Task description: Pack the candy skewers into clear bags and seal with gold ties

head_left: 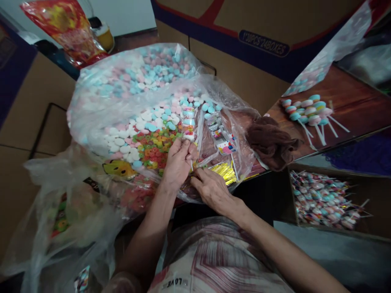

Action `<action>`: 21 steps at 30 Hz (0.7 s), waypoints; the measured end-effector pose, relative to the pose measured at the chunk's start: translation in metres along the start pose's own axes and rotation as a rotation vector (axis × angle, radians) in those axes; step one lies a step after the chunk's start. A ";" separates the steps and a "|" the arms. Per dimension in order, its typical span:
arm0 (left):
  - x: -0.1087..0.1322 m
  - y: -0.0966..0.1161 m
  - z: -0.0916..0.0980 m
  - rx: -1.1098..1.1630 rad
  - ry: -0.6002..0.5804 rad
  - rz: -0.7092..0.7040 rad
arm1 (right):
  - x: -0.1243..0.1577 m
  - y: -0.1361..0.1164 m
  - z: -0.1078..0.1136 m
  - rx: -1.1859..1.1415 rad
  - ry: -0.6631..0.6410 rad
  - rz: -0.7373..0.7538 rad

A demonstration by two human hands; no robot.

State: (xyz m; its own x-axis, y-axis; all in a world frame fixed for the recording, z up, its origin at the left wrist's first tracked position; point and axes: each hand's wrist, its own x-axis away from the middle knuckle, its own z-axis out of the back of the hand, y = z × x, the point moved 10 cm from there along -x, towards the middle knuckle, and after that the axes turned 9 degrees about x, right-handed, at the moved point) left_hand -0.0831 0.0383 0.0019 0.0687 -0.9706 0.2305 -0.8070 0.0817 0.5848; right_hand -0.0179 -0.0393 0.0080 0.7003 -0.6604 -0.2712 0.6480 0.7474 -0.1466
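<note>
A wrapped candy stick (pixel 188 124) stands upright above my left hand (pixel 179 160), whose fingers are closed round the lower end of its wrapper. Just to the right, my right hand (pixel 210 185) has its thumb and fingers pressed together near the white stick; what they pinch is too small to make out. Yellow twist ties (pixel 225 172) lie beside my right hand. Behind them is a stack of clear printed wrappers (pixel 220 134). Red, green and yellow gummy rings (pixel 157 148) and pastel candies (pixel 128 140) lie to the left in a large open plastic bag (pixel 210 87).
A brown cloth (pixel 271 140) lies right of the bag, with unwrapped candy sticks (pixel 310 110) beyond it on the table (pixel 351 110). A box (pixel 374 221) of wrapped candies is at lower right. Cardboard cartons (pixel 232 63) stand behind; a red packet (pixel 65 30) is at upper left.
</note>
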 end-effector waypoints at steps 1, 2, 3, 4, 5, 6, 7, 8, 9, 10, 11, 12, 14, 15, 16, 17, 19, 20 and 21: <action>-0.001 0.000 0.002 0.012 0.006 -0.003 | 0.000 0.002 0.000 -0.017 0.012 -0.002; -0.002 0.001 0.004 0.019 0.012 -0.007 | 0.001 0.005 0.002 -0.050 0.024 -0.017; -0.003 0.002 0.006 0.019 0.017 -0.012 | 0.001 0.009 0.003 -0.101 0.037 -0.044; -0.004 0.004 0.008 0.013 0.020 -0.019 | 0.002 0.015 0.006 -0.165 0.055 -0.086; -0.005 0.006 0.009 0.001 0.022 -0.028 | 0.003 0.023 0.008 -0.236 0.076 -0.137; -0.005 0.008 0.010 -0.014 0.024 -0.037 | 0.004 0.030 0.010 -0.308 0.099 -0.193; -0.005 0.009 0.010 -0.029 0.026 -0.045 | 0.005 0.038 0.012 -0.375 0.129 -0.252; -0.005 0.009 0.010 -0.042 0.028 -0.051 | 0.007 0.046 0.014 -0.435 0.162 -0.308; -0.005 0.009 0.009 -0.052 0.032 -0.053 | 0.008 0.053 0.015 -0.493 0.195 -0.361; -0.005 0.007 0.009 -0.059 0.037 -0.048 | 0.009 0.060 0.015 -0.553 0.227 -0.413; -0.005 0.003 0.008 -0.062 0.043 -0.040 | 0.010 0.067 0.014 -0.623 0.253 -0.467; -0.005 0.000 0.008 -0.063 0.051 -0.030 | 0.011 0.074 0.012 -0.707 0.276 -0.527; -0.005 -0.010 0.008 -0.073 0.066 -0.010 | 0.013 0.087 0.004 -0.906 0.313 -0.645; -0.005 -0.014 0.007 -0.086 0.072 -0.008 | 0.014 0.093 0.001 -1.005 0.338 -0.696; -0.005 -0.018 0.007 -0.105 0.078 -0.014 | 0.014 0.098 -0.002 -1.098 0.371 -0.740; -0.005 -0.021 0.008 -0.129 0.088 -0.027 | 0.015 0.103 -0.004 -1.183 0.410 -0.776; -0.005 -0.023 0.009 -0.175 0.111 -0.073 | 0.015 0.111 -0.005 -1.329 0.488 -0.816; -0.005 -0.024 0.009 -0.194 0.120 -0.095 | 0.015 0.114 -0.005 -1.397 0.519 -0.826; -0.005 -0.024 0.008 -0.205 0.120 -0.106 | 0.014 0.116 -0.006 -1.461 0.539 -0.835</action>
State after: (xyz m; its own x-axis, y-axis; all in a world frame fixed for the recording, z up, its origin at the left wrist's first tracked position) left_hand -0.0685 0.0393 -0.0198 0.2256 -0.9435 0.2427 -0.6564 0.0369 0.7535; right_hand 0.0657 0.0385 -0.0182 -0.0098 -0.9946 0.1029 -0.2354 -0.0977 -0.9670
